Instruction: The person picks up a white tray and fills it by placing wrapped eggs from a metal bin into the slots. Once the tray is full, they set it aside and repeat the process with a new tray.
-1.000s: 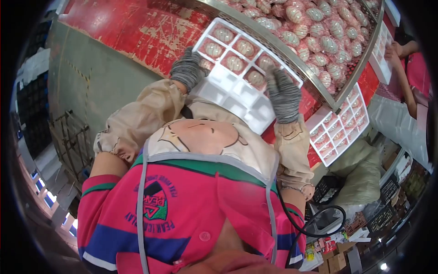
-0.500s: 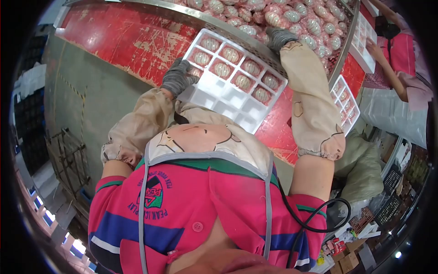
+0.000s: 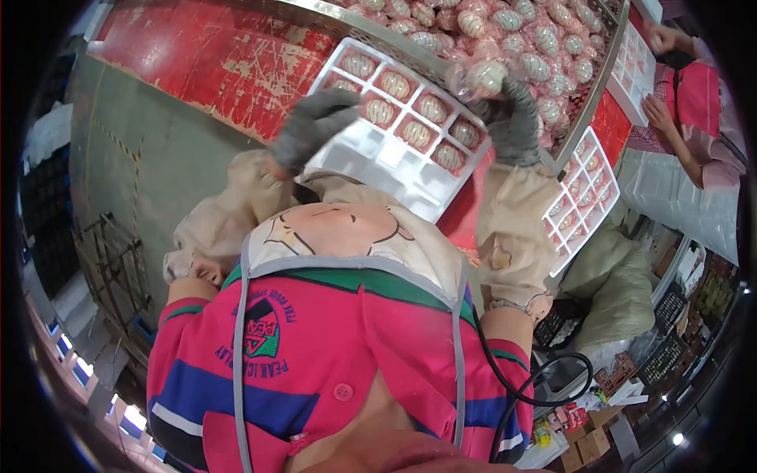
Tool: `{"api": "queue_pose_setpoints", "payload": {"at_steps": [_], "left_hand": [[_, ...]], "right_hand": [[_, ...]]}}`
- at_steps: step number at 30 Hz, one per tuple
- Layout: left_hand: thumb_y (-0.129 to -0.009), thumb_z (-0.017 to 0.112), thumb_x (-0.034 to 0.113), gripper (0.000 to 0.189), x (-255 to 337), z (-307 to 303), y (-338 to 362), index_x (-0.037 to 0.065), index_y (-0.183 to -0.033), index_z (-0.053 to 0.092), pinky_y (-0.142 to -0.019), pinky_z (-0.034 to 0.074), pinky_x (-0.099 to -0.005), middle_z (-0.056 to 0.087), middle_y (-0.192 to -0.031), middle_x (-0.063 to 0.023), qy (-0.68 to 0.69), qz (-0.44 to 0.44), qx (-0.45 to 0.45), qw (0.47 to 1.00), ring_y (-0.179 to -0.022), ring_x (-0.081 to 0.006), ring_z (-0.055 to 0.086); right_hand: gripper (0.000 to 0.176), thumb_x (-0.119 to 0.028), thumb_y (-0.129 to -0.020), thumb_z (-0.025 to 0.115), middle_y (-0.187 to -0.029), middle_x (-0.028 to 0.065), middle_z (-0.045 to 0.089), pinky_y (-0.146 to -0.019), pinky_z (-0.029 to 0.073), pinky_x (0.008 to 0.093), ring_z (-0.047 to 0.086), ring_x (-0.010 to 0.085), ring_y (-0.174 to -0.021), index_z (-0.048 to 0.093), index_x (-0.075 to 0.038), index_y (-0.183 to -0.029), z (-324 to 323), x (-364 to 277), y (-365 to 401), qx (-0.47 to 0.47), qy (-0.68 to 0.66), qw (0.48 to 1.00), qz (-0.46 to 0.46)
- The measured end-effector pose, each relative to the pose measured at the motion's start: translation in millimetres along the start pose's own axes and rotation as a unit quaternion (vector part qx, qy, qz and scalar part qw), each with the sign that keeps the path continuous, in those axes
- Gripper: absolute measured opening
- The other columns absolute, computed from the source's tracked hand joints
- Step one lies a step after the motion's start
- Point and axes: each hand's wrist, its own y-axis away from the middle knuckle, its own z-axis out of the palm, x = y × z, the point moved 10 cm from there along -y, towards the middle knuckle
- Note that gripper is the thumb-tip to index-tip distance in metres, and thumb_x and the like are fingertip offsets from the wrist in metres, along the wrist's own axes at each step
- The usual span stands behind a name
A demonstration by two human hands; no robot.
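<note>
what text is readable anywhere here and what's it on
"PEAK": logo on the pink shirt, upside down.
"PEAK ICE PLA", ending unclear: curved line by it.
Arched print by the logo: too small to read.
Cartons at lower right: too blurred.

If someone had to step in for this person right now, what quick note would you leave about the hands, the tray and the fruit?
The right hand, gloved, has its fingers closed on one wrapped fruit, raised over the far right corner of the tray.
The left hand, gloved and blurred, is at the tray's left edge; its grip is unclear.
The bin, heaped with more fruit, sits just behind the tray.
Done: the tray's far two rows hold fruit.
Left: its near rows are empty.
A second tray, filled, lies to the right.
</note>
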Motion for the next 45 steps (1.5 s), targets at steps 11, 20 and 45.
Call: {"api": "queue_pose_setpoints", "payload": {"at_steps": [11, 20, 45], "left_hand": [[-0.08, 0.068, 0.012, 0.053, -54.9, 29.5, 10.6, 0.005, -0.128, 0.046, -0.068, 0.051, -0.0258, 0.059, -0.107, -0.007, 0.055, -0.184, -0.081, 0.978, -0.081, -0.014, 0.058], [-0.076, 0.067, 0.018, 0.04, -26.6, 34.6, 17.2, 0.008, -0.114, 0.057, -0.079, 0.048, -0.0387, 0.055, -0.102, -0.0117, -0.426, 0.251, -0.081, 0.865, -0.089, -0.028, 0.058], [-0.082, 0.054, 0.044, 0.039, -93.1, 31.9, -12.9, 0.017, -0.109, 0.062, -0.079, 0.046, -0.0442, 0.064, -0.096, -0.0121, -0.579, -0.024, -0.19, 0.792, -0.095, -0.0292, 0.059]], "right_hand": [[0.042, -0.013, -0.081, 0.068, -0.082, 0.0054, 0.059, -0.067, 0.049, 0.0282, 0.059, 0.0147, -0.074, 0.047, -0.005, -0.116, 24.7, 136.8, 73.0, -0.026, 0.423, 0.906, 0.025], [0.034, -0.033, -0.083, 0.058, -0.077, 0.0143, 0.063, -0.058, 0.049, 0.0426, 0.064, 0.0294, -0.07, 0.053, -0.007, -0.104, 64.6, 150.8, 63.3, -0.116, 0.75, 0.642, -0.11], [0.045, -0.034, -0.085, 0.059, -0.122, 0.0114, 0.057, -0.09, 0.045, 0.0399, 0.056, 0.0304, -0.109, 0.052, -0.013, -0.124, 112.1, 21.9, -92.0, -0.075, 0.847, 0.514, -0.113]]}}
